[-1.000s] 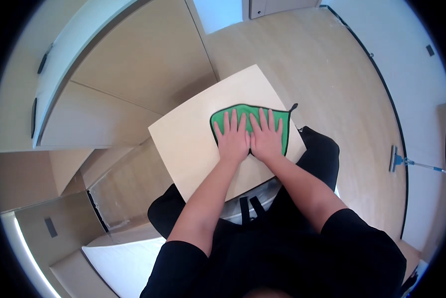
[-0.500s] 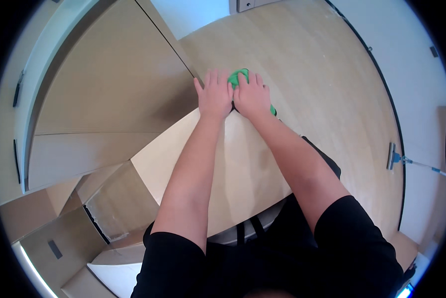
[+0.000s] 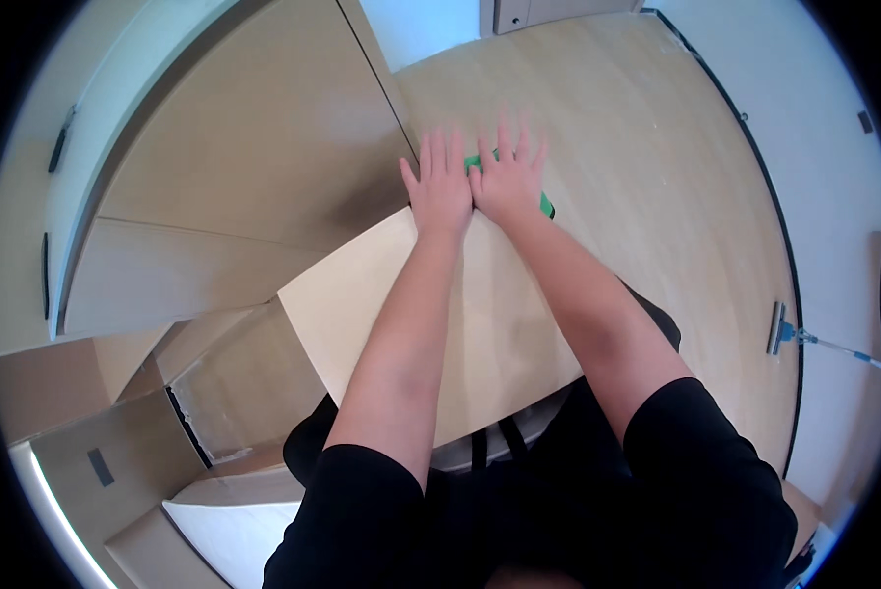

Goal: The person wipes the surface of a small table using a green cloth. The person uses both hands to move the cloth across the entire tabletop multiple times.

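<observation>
- The left hand lies palm down at the far corner of the pale worktop, fingers straight and thumb held out to the side.
- The right hand sits just beside it, also palm down, its fingers fanned apart and slightly blurred at the tips.
- Both hands are spread flat and pinch nothing.
- The green cloth is at that same far corner, mostly hidden beneath the right hand; green shows by its fingers and beside its wrist, with a dark edging there. How much lies under the left hand, I cannot tell.
- Both bare forearms stretch forward across the worktop from black short sleeves.
- A large beige panel stands beyond the worktop on the left.
- The wood-toned floor spreads ahead and to the right.
- Well apart, near the right wall, is a flat-headed tool with a blue joint and a slim handle.
</observation>
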The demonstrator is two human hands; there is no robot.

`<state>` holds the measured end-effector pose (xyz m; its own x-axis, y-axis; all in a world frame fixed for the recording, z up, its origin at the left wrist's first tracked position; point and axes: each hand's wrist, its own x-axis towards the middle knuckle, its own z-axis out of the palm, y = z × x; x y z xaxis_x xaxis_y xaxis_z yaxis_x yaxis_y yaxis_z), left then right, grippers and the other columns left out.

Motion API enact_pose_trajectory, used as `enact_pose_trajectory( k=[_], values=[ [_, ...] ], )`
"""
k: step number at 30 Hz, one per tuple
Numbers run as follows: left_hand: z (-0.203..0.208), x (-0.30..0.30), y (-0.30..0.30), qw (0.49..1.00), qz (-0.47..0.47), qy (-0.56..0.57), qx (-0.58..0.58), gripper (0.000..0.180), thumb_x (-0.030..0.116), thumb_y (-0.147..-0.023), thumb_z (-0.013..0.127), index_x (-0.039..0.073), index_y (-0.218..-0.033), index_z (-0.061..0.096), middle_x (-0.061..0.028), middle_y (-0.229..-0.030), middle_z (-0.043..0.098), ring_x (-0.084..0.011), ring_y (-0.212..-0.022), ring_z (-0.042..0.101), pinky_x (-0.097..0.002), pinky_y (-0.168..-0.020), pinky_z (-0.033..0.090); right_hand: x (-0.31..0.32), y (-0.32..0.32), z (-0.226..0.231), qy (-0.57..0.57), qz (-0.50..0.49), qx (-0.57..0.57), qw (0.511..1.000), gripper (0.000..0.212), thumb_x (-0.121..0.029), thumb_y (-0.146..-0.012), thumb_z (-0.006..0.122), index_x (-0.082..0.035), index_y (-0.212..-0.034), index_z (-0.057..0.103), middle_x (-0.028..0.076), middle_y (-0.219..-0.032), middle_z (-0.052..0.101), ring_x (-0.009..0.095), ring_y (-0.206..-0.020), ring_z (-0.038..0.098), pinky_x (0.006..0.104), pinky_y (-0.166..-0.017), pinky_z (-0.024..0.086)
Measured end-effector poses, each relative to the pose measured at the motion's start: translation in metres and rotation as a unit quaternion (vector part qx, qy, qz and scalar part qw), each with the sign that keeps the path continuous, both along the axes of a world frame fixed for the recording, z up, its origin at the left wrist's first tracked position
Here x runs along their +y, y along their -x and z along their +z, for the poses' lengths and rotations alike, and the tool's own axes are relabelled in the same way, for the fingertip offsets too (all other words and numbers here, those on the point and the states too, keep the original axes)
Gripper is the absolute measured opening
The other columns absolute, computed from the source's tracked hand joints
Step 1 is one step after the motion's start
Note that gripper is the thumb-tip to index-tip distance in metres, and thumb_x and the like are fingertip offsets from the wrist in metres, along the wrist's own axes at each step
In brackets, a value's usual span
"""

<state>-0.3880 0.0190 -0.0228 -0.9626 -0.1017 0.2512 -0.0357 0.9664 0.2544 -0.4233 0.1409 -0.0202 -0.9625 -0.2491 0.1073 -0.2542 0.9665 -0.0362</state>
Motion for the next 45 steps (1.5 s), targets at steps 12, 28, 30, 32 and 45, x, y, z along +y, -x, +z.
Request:
enact_pose_trajectory(
  k=[12, 28, 30, 32, 45],
  values=[
    [0.007, -0.023, -0.212, 0.991, 0.026, -0.003, -0.135, 0.064, 0.028, -0.109, 0.051, 0.018, -0.171, 0.039, -0.0123, -0.179, 0.034, -0.0337, -0.168, 0.024, -0.0596, -0.135, 0.015, -0.005, -0.197, -0.005, 0.069, 0.122, 0.004, 0.990, 0.075, -0.044, -0.100, 0.062, -0.017, -0.168, 0.045, 0.026, -0.176, 0.032, 0.053, -0.162, 0.025, 0.0768, -0.126, 0.019],
    [0.006, 0.003, -0.420, 0.958, 0.199, -0.084, -0.188, 0.070, 0.028, -0.107, 0.054, 0.012, -0.172, 0.034, -0.0177, -0.182, 0.021, -0.0426, -0.169, 0.013, -0.0688, -0.132, 0.005, -0.003, -0.358, 0.002, 0.082, 0.320, -0.070, 0.941, 0.075, -0.037, -0.098, 0.063, -0.013, -0.167, 0.047, 0.026, -0.176, 0.031, 0.052, -0.164, 0.022, 0.0776, -0.126, 0.017],
    [0.006, -0.006, -0.410, 0.955, 0.221, -0.083, -0.181, 0.070, 0.028, -0.107, 0.053, 0.012, -0.172, 0.034, -0.0178, -0.182, 0.021, -0.0430, -0.169, 0.012, -0.0691, -0.131, 0.005, -0.017, -0.345, 0.002, 0.084, 0.333, -0.065, 0.937, 0.074, -0.037, -0.098, 0.063, -0.014, -0.167, 0.047, 0.024, -0.177, 0.031, 0.050, -0.164, 0.022, 0.0774, -0.126, 0.017],
    [0.003, -0.018, -0.399, 0.950, 0.243, -0.080, -0.178, 0.070, 0.028, -0.107, 0.053, 0.012, -0.172, 0.034, -0.0180, -0.182, 0.020, -0.0435, -0.169, 0.012, -0.0694, -0.131, 0.004, -0.035, -0.331, 0.002, 0.087, 0.345, -0.065, 0.932, 0.074, -0.036, -0.098, 0.063, -0.014, -0.167, 0.048, 0.023, -0.177, 0.031, 0.049, -0.165, 0.022, 0.0772, -0.126, 0.018],
    [0.012, -0.146, -0.301, 0.932, 0.310, -0.078, -0.169, 0.066, 0.030, -0.111, 0.049, 0.014, -0.172, 0.030, -0.0205, -0.178, 0.028, -0.0467, -0.156, 0.040, -0.0610, -0.119, 0.044, -0.176, -0.228, -0.007, 0.105, 0.366, -0.042, 0.924, 0.068, -0.036, -0.101, 0.059, -0.018, -0.166, 0.050, 0.017, -0.178, 0.034, 0.044, -0.165, 0.025, 0.0737, -0.128, 0.018]
  ],
)
